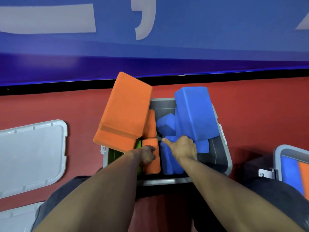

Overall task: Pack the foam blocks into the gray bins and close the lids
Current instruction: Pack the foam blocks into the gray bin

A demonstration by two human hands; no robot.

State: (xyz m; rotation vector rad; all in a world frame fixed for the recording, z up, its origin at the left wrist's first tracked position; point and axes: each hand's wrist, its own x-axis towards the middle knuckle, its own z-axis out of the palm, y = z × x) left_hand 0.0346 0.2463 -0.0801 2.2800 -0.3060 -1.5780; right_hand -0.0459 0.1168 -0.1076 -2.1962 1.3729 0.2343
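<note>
A gray bin (pixel 222 158) sits on the red floor right in front of me, crammed with foam blocks. Large orange blocks (pixel 127 104) pile up over its left side and stick out past the rim. A big blue block (pixel 195 113) leans over the right side, with smaller blue blocks (pixel 167 124) under it. My left hand (pixel 147 155) grips an upright orange block (pixel 151 166) near the bin's front, beside a green block (pixel 115 155). My right hand (pixel 183 148) grips an upright blue block (pixel 168 164), thumb pointing left.
A pale gray lid (pixel 31 154) lies on the floor at the left, with another lid (pixel 13 218) at the bottom left corner. A second gray bin (pixel 277 153) holding blue and orange blocks stands at the right edge. A blue wall rises behind the bin.
</note>
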